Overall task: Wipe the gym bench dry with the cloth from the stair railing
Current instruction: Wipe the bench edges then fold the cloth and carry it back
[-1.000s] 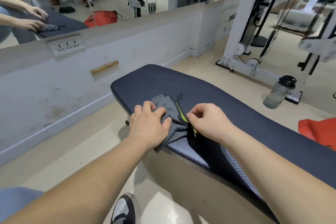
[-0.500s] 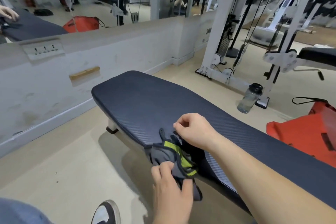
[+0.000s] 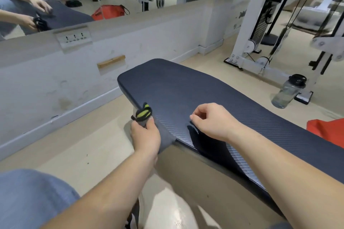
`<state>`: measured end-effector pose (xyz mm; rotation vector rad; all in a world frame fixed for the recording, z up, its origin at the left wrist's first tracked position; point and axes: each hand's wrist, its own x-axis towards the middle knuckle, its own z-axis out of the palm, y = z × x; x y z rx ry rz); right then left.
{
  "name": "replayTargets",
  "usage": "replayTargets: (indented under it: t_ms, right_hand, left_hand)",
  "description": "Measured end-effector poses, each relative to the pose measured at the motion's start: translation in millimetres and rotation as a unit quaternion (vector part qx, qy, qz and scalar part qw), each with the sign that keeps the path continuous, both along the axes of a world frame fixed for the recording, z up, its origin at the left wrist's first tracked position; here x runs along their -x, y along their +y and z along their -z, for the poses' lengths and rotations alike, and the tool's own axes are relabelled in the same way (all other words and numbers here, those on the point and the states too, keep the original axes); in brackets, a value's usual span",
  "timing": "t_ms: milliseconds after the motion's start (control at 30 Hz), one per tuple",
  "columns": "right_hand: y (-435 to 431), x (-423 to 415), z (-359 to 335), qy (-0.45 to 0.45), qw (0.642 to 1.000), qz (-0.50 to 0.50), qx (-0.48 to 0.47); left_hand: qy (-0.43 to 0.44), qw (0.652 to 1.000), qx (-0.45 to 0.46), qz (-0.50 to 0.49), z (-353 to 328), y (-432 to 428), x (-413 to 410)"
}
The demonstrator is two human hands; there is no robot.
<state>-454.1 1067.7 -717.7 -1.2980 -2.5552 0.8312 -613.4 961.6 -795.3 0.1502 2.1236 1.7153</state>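
Note:
The gym bench is a long dark blue textured pad running from the centre to the lower right. A grey cloth with a yellow-green and black trim hangs off the bench's near edge. My left hand grips the cloth's bunched top just beside that edge. Over the pad, my right hand hovers with its fingers curled loosely and nothing in them, a short way right of the cloth.
A low white wall with a mirror above runs along the left. A clear water bottle stands on the floor by a white cable machine. A red bag lies beyond the bench at right.
My right hand has let go of the cloth and moved right over the pad. My left hand has gathered the cloth and pulled it to the bench's near edge.

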Motion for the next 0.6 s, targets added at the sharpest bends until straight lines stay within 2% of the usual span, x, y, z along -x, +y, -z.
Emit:
replayTargets:
  t_ms: [133,233,400,467,600]
  right_hand:
    - [1,4,6,-0.039,0.998,-0.038,-0.042]
    - [4,9,8,-0.048,0.996,-0.051,-0.062]
    - [9,35,12,-0.045,0.995,-0.046,-0.076]
    - [9,50,14,-0.039,0.995,-0.043,-0.087]
    - [9,82,12,-0.027,0.99,-0.053,-0.126]
  left_hand:
    - [-0.006,0.999,0.019,0.038,-14,12,49]
    - [0.017,0.998,0.049,0.041,-6,4,17]
    - [-0.04,0.996,0.063,0.055,7,-11,-43]
    - [-0.038,0.996,0.068,0.051,4,-2,-26]
    - [0.022,0.993,0.095,0.06,0,17,30]
